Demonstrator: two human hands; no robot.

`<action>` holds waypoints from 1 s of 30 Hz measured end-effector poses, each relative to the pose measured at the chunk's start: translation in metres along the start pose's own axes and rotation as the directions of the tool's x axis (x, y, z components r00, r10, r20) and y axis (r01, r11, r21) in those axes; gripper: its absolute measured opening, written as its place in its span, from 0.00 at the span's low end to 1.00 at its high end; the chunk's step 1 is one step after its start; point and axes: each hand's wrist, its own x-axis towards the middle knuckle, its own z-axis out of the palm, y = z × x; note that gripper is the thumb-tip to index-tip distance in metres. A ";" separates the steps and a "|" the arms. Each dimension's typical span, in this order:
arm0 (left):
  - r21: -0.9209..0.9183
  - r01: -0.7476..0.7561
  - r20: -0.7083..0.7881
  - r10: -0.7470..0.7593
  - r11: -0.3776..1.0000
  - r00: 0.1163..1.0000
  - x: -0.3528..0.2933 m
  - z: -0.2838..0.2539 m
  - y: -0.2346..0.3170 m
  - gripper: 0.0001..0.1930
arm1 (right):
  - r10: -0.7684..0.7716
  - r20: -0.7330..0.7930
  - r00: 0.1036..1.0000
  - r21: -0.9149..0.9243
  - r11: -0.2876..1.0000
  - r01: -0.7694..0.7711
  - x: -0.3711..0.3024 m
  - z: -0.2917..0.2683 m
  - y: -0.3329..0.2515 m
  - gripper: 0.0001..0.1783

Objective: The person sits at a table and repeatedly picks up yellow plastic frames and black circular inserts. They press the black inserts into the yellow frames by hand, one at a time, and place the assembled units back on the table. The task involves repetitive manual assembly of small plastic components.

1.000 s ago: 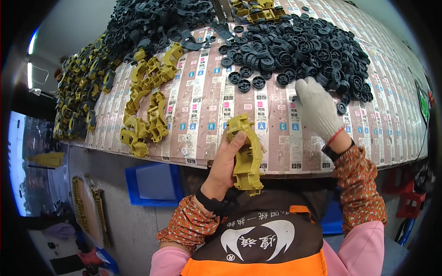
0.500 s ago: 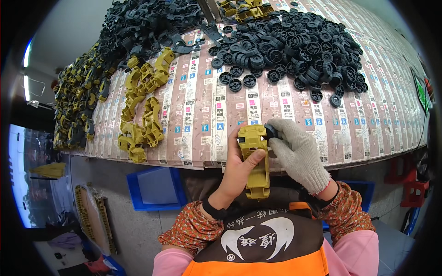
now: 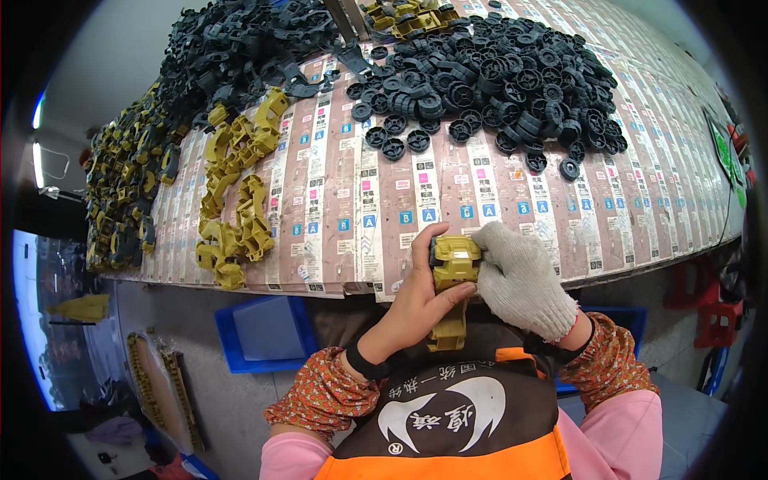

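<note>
Just over the table's near edge, my bare left hand (image 3: 406, 310) grips a yellow plastic toy truck body (image 3: 456, 254), its thumb across the near face. A dark part (image 3: 436, 250) shows at the body's left side, next to my fingers. My right hand (image 3: 524, 282), in a pale knitted glove, is closed against the right side of the same body. Its curled fingers hide whatever lies between glove and truck. The rear section of the body hangs below my left thumb, over my apron.
Black toy wheels (image 3: 512, 80) lie heaped at the back right. Loose yellow bodies (image 3: 250, 212) form a group left of centre. Yellow-and-black assembled pieces (image 3: 120, 192) pile up at the far left, dark chassis parts (image 3: 240, 48) behind. A blue tray (image 3: 268, 330) sits below the table edge.
The truck body has tipped, so it looks shorter, and both hands have turned with it. The black wheel that showed between glove and body is now hidden. The whole view has shifted slightly.
</note>
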 end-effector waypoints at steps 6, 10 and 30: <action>-0.313 0.064 -0.038 -0.080 0.948 0.996 0.015 0.008 0.002 0.43 | 0.123 0.063 0.990 0.161 0.978 -0.132 0.034 -0.028 0.031 0.12; -0.517 0.036 -0.179 -0.149 0.855 0.973 0.020 -0.001 -0.005 0.40 | 0.185 -0.404 0.896 -0.408 0.840 -0.358 0.077 -0.076 0.080 0.19; -0.719 -0.155 -0.373 -0.187 0.677 0.909 0.016 -0.009 0.007 0.25 | -0.060 -0.094 0.994 0.263 0.961 0.082 -0.014 0.016 -0.004 0.14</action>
